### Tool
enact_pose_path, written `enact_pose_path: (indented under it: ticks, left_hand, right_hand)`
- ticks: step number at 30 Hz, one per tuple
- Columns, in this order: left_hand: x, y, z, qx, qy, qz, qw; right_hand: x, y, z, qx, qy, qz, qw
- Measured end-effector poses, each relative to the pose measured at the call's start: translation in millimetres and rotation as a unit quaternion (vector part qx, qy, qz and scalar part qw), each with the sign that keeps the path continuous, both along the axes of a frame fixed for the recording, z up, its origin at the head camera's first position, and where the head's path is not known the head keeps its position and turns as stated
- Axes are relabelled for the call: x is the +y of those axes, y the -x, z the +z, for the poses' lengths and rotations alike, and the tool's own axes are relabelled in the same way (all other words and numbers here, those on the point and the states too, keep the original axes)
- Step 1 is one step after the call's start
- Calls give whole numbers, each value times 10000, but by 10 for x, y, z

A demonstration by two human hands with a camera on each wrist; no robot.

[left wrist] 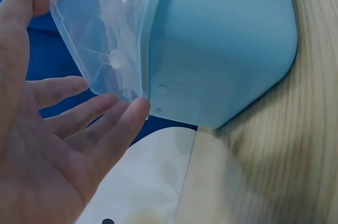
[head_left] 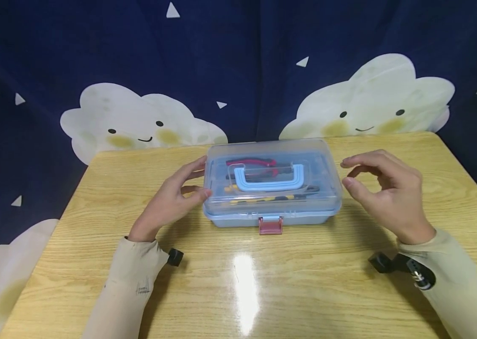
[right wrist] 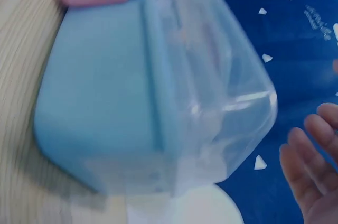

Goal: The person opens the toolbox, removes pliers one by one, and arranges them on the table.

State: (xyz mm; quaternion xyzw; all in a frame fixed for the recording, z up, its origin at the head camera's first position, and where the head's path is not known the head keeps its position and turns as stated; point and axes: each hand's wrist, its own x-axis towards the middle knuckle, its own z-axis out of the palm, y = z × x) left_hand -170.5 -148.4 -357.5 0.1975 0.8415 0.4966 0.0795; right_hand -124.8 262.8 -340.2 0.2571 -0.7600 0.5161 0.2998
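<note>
Got a clear-lidded blue plastic toolbox (head_left: 232,220) toward the far side of the wood-grain table (head_left: 314,282), turned latch side to the wearer, probably for easy reach from the near edge. Sitting lengthwise between left hand (head_left: 175,193) and right hand (head_left: 391,188), likely to give access at both ends. Seeing clear lid (head_left: 281,147) down on the base, with light-blue handle (head_left: 270,187) folded flat on top, presumably to stay out of the way. Also seeing pink latch (head_left: 270,226) sticking out at the front, probably undone; can't confirm from the blurred right wrist view. Can make out red-handled pliers (head_left: 249,162) and yellow-and-black tools (head_left: 272,198) through the lid, lying along the long side, presumably for fit. On left hand: fingers fairly straight, spread with gaps, thumb well apart, spanning the toolbox's left end. Touching the lid at the thumb, apparently also at the rim with the little finger; reads as steadying rather than gripping. Can't judge pressure. On right hand: nothing held, near the right end but not touching; thumb and index bent toward each other, tips apart, other fingers loosely curved. Behind it all, navy curtain (head_left: 204,52) with cloud prints.
</note>
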Motion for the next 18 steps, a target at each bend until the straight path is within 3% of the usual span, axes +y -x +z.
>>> enact_pose_path:
  ticks: [6,10,13,18]
  left_hand:
    - [-29,-2,-15,569,343,98,9977]
    - [-43,-10,-36,844,209,168,9961]
    - [-41,1,-61,873,21,-6,9962]
    - [-32,24,-116,572,38,-365,9977]
  right_hand:
    - [129,134,-134,-162,-90,135,9997]
    - [221,217,-218,-389,-468,338,9976]
    - [275,276,-275,-558,-806,557,9936]
    - [321,326,-345,-937,-1397,666,9835]
